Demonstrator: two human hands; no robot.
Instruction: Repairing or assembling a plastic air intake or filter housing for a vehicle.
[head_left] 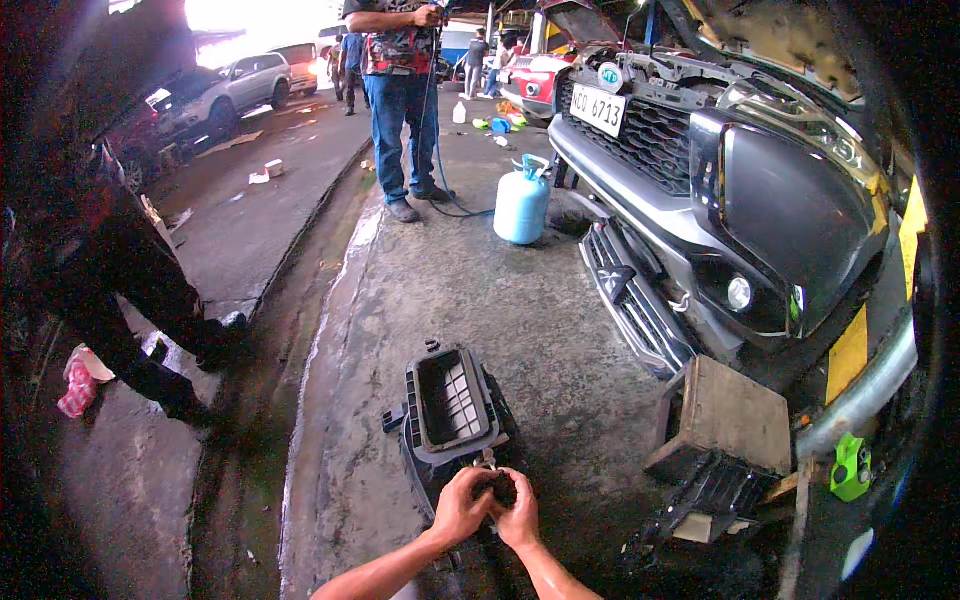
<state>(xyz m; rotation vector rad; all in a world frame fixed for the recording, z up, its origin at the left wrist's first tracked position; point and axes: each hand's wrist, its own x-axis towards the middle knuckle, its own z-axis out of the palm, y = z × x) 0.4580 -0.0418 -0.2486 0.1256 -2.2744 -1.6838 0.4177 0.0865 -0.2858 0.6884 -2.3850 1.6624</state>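
Note:
My left hand (463, 505) and my right hand (519, 514) are together, fingers curled round a small dark part (503, 488) whose kind I cannot make out. Just beyond them, a black plastic housing (410, 445) rests on the concrete. Its top has a rectangular opening with a raised rim, and a pale ribbed grid (462, 412) shows inside. My fingers are at the housing's near end; whether they touch it is hidden.
Right of me stand a wooden box (735, 415) and a lime-green object (851, 468). Ahead are a detached grille (630, 290), a light-blue gas cylinder (521, 205) with a hose, and a vehicle's front bumper (640, 185). One person (395, 100) stands ahead, another (130, 270) at left.

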